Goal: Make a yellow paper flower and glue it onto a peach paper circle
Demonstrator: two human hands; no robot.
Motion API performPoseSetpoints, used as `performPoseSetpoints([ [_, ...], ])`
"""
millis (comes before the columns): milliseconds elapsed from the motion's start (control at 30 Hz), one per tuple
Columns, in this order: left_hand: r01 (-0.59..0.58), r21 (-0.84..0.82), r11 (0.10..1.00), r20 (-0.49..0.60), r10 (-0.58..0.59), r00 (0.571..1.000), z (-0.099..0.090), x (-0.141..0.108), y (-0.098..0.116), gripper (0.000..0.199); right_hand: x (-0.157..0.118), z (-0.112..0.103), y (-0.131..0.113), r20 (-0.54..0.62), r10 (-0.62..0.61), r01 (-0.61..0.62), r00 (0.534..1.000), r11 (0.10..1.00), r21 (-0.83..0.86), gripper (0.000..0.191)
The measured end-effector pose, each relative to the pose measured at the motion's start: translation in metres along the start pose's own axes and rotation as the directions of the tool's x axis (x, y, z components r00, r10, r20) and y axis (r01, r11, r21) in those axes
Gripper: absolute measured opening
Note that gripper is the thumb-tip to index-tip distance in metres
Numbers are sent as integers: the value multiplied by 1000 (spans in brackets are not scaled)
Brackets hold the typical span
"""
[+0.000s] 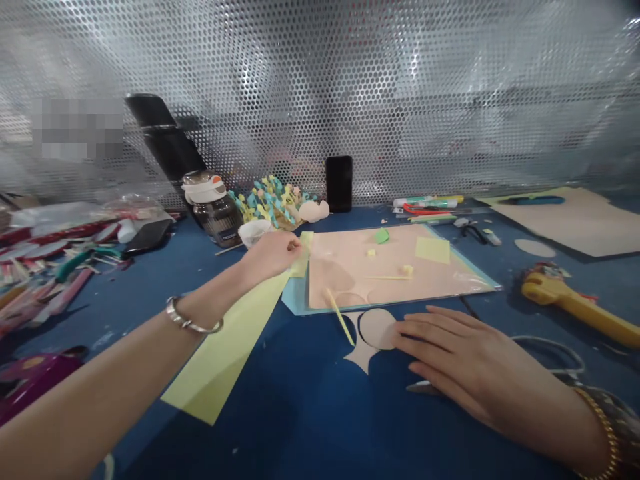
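My left hand (270, 255) reaches forward with its fingers curled together beside the far end of a long yellow paper strip (235, 347). Whatever the fingertips may pinch is hidden. My right hand (465, 363) lies palm down with fingers stretched out, its tips at the edge of a pale paper circle (377, 328). Scissors (423, 387) lie partly under that hand. Near the circle are a pale paper offcut (367, 357) and a thin yellow paper stick (340, 320). Behind them, a pinkish sheet (350, 257) on a light blue backing carries small yellow and green paper pieces.
A bottle (217, 217), a bunch of small paper flowers (275, 203) and an upright phone (339, 183) stand at the back. A yellow glue gun (575, 303) lies at the right, below large paper sheets (565, 223). Pliers (75, 263) and assorted supplies crowd the left.
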State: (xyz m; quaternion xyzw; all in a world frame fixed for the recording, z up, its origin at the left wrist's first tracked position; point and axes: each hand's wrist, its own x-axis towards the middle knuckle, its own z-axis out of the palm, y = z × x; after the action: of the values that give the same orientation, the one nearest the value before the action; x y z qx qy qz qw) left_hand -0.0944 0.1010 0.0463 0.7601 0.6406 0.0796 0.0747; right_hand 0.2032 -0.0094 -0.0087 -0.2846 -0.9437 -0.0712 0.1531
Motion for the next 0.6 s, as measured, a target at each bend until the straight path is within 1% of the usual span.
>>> performPoseSetpoints([
  [67, 39, 49, 998, 24, -40, 999, 4, 17, -4, 27, 2, 0, 0, -4, -5, 5, 1000, 1000, 20, 35],
  [133, 66, 91, 994, 52, -71, 996, 11, 29, -1, 29, 4, -1, 0, -10, -10, 10, 1000, 999, 31, 35],
  [233, 87, 131, 988, 94, -99, 991, 18, 39, 9, 32, 5, -2, -1, -31, -19, 20, 999, 999, 34, 34],
  [367, 98, 156, 983, 148, -121, 982, 19, 49, 15, 33, 4, -4, -2, -32, -34, 35, 999, 999, 34, 34],
  [500, 94, 143, 985, 185, -120, 975, 17, 58, 14, 33, 3, -4, -2, -17, -40, 40, 999, 998, 37, 34],
  [600, 59, 74, 996, 167, -71, 983, 14, 61, 14, 33, 4, -3, -1, -5, -33, 33, 999, 999, 43, 34],
])
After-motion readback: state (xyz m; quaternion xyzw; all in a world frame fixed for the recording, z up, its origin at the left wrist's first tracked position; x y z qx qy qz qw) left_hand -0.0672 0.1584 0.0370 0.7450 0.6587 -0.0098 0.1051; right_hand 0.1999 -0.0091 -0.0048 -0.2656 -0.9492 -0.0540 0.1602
